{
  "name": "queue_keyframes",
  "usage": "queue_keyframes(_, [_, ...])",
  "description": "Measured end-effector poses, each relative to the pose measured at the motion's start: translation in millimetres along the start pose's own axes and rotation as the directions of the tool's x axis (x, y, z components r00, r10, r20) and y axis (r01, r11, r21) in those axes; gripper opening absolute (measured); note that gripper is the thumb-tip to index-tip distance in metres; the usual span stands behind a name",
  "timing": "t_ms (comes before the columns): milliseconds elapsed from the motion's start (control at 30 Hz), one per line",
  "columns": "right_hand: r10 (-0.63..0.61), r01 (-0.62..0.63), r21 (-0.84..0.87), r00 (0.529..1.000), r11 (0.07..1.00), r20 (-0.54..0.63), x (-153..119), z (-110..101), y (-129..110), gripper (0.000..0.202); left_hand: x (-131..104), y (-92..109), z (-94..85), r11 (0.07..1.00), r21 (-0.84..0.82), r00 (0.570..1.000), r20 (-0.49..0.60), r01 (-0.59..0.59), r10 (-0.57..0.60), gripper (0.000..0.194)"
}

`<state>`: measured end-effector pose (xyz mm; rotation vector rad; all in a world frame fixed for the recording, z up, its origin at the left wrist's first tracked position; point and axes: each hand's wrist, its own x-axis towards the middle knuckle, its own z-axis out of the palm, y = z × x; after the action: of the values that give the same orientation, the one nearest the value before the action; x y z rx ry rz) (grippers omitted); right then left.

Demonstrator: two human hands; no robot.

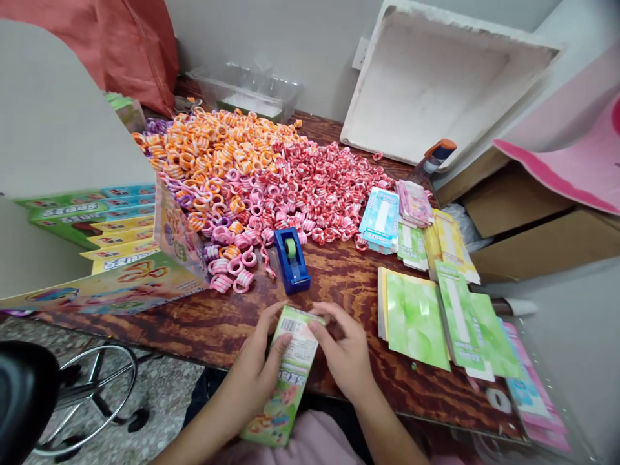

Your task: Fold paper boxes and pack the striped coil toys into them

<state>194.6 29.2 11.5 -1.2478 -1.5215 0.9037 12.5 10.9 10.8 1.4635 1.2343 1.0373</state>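
Between my two hands, near the front edge of the table, is a slim green printed box point(287, 394) with a barcode at its far end. My left hand point(259, 361) is closed round its left side, thumb on the printed face. With thumb and fingers my right hand point(346, 352) grips the box's upper right corner. Just beyond the hands stands a blue tape dispenser point(292, 271) carrying a roll of greenish tape. Behind it spreads a large heap of striped coiled rings point(271, 174) in orange, pink, red and purple.
At the left, a display carton point(121, 284) holds several printed boxes. Flat green, blue, yellow and pink cards point(419, 320) lie in stacks on the right. A clear plastic tub point(242, 90), white foam box point(450, 77) and cardboard box point(537, 239) stand around. A wheeled stool point(29, 394) is lower left.
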Motion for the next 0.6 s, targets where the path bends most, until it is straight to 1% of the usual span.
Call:
queue_keyframes(67, [-0.044,0.044,0.002,0.990,0.999,0.132,18,4,5,0.019,-2,-11,-4.1,0.983,-0.152,0.994,0.021,0.106,-0.104,0.040])
queue_keyframes(100, [-0.057,0.058,-0.001,0.982,0.998,0.181,26,5,7,0.017,-3,-16,-7.1,0.967,-0.194,0.986,0.052,0.167,-0.159,0.043])
queue_keyframes(133, [-0.060,0.064,-0.012,0.979,0.998,0.197,34,5,9,0.014,-3,-20,-10.2,0.954,-0.206,0.975,0.090,0.218,-0.204,0.043])
queue_keyframes(167, [-0.052,0.058,-0.033,0.984,0.998,0.169,42,6,11,0.012,-3,-23,-13.0,0.949,-0.189,0.964,0.125,0.254,-0.233,0.042])
queue_keyframes(200, [-0.037,0.044,-0.063,0.994,0.997,0.107,50,7,13,0.014,-2,-26,-15.0,0.952,-0.150,0.957,0.153,0.268,-0.246,0.038])
queue_keyframes(267, [-0.004,-0.001,-0.122,0.999,0.993,-0.044,65,11,21,0.020,0,-32,-15.7,0.968,-0.055,0.957,0.174,0.243,-0.230,0.027])
queue_keyframes(300, [0.012,-0.025,-0.142,0.996,0.990,-0.091,72,14,25,0.021,3,-34,-14.4,0.974,-0.017,0.960,0.174,0.225,-0.219,0.022])
queue_keyframes(333, [0.032,-0.048,-0.153,0.994,0.987,-0.104,79,18,30,0.020,6,-36,-12.1,0.977,0.010,0.963,0.166,0.213,-0.212,0.020])
queue_keyframes(400, [0.088,-0.098,-0.152,0.993,0.983,-0.074,89,25,40,0.021,14,-38,-5.9,0.980,0.026,0.971,0.131,0.197,-0.199,0.019])
queue_keyframes(467, [0.155,-0.160,-0.136,0.987,0.978,-0.046,95,32,47,0.029,24,-37,0.2,0.984,0.012,0.979,0.097,0.180,-0.180,0.025])
queue_keyframes(500, [0.186,-0.189,-0.125,0.982,0.974,-0.041,95,34,50,0.031,29,-37,2.6,0.986,-0.001,0.982,0.097,0.164,-0.163,0.033])
queue_keyframes(600, [0.246,-0.248,-0.090,0.969,0.965,-0.033,93,39,54,0.031,43,-36,7.3,0.996,-0.036,0.985,0.156,0.086,-0.079,0.061])
